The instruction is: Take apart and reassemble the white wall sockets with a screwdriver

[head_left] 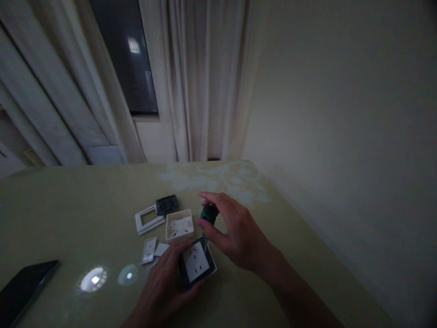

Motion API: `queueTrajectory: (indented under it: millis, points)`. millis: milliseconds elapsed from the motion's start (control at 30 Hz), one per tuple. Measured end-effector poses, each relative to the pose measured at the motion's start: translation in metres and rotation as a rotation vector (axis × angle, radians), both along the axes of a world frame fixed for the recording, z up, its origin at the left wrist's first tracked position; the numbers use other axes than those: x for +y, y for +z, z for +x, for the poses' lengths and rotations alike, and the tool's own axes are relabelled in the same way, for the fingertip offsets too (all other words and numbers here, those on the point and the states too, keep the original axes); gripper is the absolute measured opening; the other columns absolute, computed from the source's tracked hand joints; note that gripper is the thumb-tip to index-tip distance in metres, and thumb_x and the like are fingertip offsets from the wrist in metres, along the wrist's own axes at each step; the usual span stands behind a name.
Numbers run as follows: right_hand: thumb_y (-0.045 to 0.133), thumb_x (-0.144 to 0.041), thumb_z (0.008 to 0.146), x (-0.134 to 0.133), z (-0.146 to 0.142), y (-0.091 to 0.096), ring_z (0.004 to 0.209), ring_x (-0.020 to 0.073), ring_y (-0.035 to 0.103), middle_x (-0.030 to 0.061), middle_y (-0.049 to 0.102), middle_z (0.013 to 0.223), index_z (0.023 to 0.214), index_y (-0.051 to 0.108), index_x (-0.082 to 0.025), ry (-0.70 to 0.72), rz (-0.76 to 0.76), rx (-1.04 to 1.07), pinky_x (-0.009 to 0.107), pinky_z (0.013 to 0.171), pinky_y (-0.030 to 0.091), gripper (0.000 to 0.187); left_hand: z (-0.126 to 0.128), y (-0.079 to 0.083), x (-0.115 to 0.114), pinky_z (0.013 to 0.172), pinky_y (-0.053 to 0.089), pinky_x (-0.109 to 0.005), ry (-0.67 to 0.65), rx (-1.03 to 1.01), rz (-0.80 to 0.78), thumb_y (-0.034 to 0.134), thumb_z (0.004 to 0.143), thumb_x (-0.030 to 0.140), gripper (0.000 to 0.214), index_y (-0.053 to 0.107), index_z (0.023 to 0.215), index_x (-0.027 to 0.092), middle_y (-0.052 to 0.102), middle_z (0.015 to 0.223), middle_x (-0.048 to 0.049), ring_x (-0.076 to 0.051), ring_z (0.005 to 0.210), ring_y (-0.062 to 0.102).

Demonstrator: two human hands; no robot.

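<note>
At lower centre, the socket panel (pixel 195 260) looks like smooth plastic, with a pale face and dark border. The screwdriver (pixel 208 214) has a plastic-looking handle; its shaft is too thin to judge. Left of them, the open box (pixel 179 215), frame (pixel 152 224) and module (pixel 167 205) look like matt plastic. The tabletop (pixel 88 205) is glossy, mirroring lights at lower left beside a smooth, dark slab (pixel 23 289). Behind, the curtains (pixel 194 82) are folded cloth; the wall (pixel 334 114) is matt, the window (pixel 131 73) reflective glass.
</note>
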State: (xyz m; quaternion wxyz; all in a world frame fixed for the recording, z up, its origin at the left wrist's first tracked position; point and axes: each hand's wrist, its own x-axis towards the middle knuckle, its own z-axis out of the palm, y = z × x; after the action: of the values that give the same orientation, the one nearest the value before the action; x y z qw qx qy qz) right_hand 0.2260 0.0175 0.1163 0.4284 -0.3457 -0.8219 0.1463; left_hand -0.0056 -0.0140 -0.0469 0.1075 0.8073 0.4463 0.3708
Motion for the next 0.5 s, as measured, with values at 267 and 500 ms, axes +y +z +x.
queueTrajectory:
  millis: [267,500]
  points:
    - [0.058,-0.018,0.106,-0.0025,0.0019,0.0069,0.122,0.0244,0.068,0.0117,0.073,0.133,0.14,0.061,-0.018,0.159,-0.026,-0.053,0.044,0.107,0.056,0.034,0.0041,0.0067,-0.0034,0.083,0.071,-0.051,-0.005,-0.053,0.007,0.086,0.077,0.033,0.073,0.053,0.143,0.034,0.077,0.132,-0.0102,-0.039,0.111,0.08]
    - [0.062,-0.024,0.109,0.0005,0.0049,0.0074,0.108,0.0233,0.07,0.0103,0.077,0.118,0.137,0.066,-0.016,0.043,0.08,-0.113,0.04,0.097,0.057,0.029,0.0028,0.0025,-0.003,0.087,0.071,-0.051,-0.028,-0.052,-0.058,0.086,0.079,0.033,0.076,0.051,0.146,0.033,0.074,0.137,-0.0115,-0.038,0.115,0.078]
